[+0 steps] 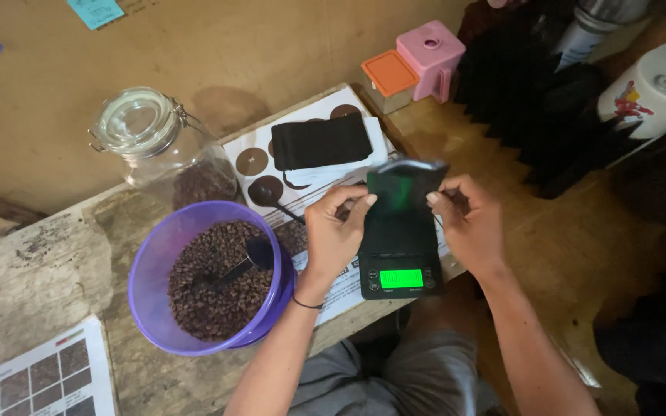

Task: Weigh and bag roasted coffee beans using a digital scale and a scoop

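Fingertips of both hands are pinching the top edge of a small dark pouch [404, 189], one hand at each upper corner, holding its mouth open and upright. The left hand [337, 231] is gripping the near-left corner between thumb and forefinger; the right hand [468, 223] is doing the same at the right corner, remaining fingers curled behind. The pouch is standing over the platform of a black digital scale [401, 262], whose green display is glowing; whether its base is resting on the platform cannot be told.

Just left, a purple bowl [213, 277] of roasted coffee beans is sitting on the wooden bench [40, 270], a dark scoop [244, 258] lying in the beans. Behind it a glass clip-top jar [156, 146] is standing.

Risk noted: the scale is overhanging the bench edge, so downward pressure could tip it. A slackening pinch could let the pouch fold and collapse.
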